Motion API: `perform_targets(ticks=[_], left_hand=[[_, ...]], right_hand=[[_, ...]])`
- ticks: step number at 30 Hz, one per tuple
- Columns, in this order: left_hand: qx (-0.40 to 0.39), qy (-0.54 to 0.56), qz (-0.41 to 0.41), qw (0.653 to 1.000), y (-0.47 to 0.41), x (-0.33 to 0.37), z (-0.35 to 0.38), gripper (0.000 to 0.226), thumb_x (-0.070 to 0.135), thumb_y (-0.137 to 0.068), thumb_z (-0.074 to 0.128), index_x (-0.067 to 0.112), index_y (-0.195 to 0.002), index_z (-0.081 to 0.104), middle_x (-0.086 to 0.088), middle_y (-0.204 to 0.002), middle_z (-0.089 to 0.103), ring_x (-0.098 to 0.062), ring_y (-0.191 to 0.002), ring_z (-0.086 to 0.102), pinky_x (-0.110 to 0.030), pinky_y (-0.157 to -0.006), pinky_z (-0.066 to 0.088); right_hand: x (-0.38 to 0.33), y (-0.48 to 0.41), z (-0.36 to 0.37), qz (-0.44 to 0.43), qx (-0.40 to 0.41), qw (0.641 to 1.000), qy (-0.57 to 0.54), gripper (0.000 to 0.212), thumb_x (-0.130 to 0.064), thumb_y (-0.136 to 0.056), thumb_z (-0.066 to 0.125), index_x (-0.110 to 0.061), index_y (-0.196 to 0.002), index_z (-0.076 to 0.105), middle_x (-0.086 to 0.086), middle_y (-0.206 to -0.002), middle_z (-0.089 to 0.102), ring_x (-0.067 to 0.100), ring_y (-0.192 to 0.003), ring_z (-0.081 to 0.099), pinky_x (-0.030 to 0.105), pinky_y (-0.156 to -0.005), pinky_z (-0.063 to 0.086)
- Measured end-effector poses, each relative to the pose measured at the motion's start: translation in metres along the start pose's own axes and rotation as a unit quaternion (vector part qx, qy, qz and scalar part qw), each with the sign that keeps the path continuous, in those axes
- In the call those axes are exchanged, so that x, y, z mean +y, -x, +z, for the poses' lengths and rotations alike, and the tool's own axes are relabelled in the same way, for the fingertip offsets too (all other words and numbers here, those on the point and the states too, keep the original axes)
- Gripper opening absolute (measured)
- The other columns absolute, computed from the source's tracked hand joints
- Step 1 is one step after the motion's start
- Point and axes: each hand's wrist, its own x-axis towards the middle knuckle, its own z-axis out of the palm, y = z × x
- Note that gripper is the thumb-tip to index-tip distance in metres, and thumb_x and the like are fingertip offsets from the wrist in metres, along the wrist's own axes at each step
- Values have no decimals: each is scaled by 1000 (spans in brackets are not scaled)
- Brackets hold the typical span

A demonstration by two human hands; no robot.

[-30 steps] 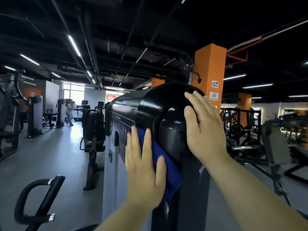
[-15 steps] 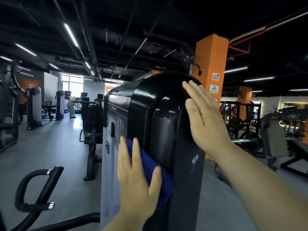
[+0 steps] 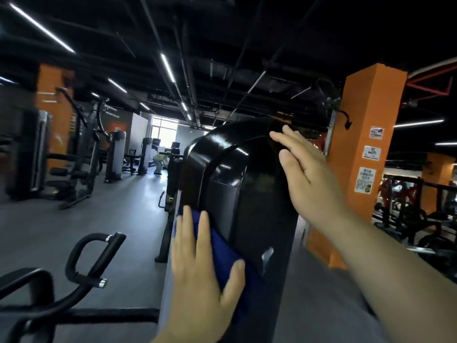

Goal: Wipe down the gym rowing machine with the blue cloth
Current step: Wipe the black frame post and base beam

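Hands lie flat on rowing machine: left hand presses blue cloth, right hand holds nothing.

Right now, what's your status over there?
Left hand flat, pressing cloth on machine. Right hand flat on its top. Nothing in the way.

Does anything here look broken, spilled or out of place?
Nothing stands out. The left hand presses the cloth flat against the machine's black cover, the right hand rests flat near its top, and no cracks or spills show.
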Motion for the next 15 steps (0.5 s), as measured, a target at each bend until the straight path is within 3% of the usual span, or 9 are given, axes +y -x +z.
perform_targets(ticks=[4,7,10,13,15], left_hand=[[34,-41,-25,998,-40,28,3,81,71,-84,33,50,-148,-11,15,-163,-14,-12,-151,-4,-51,-120,21],[57,-83,-26,995,-118,75,0,69,62,-94,42,35,-154,21,6,-164,11,-17,-150,9,-51,-119,19],[67,-118,-2,991,-130,83,2,56,56,-96,42,37,-148,38,12,-160,24,-16,-149,16,-51,-119,20],[62,-76,21,995,-67,56,6,61,60,-93,35,48,-150,19,20,-162,6,-8,-150,6,-41,-121,21],[47,-95,-1,994,-15,35,11,62,65,-91,30,59,-145,-1,27,-160,-9,-7,-151,4,-45,-119,26]], right_hand=[[13,-3,4,-39,-24,997,-55,35,-39,-105,31,-54,-136,38,-28,-153,27,-11,-144,11,13,-114,5],[21,-6,-1,-55,-48,994,-84,38,-39,-100,28,-59,-130,36,-34,-149,26,-15,-142,10,9,-113,4],[28,-8,-8,-59,-74,989,-111,42,-33,-99,27,-55,-134,39,-35,-150,26,-15,-142,9,17,-116,5],[32,-5,-11,-61,-87,987,-123,43,-26,-106,30,-45,-143,40,-30,-154,24,-14,-143,6,16,-115,3],[31,-2,-11,-54,-91,986,-131,43,-22,-108,30,-43,-145,38,-30,-154,22,-14,-143,4,15,-114,1]])
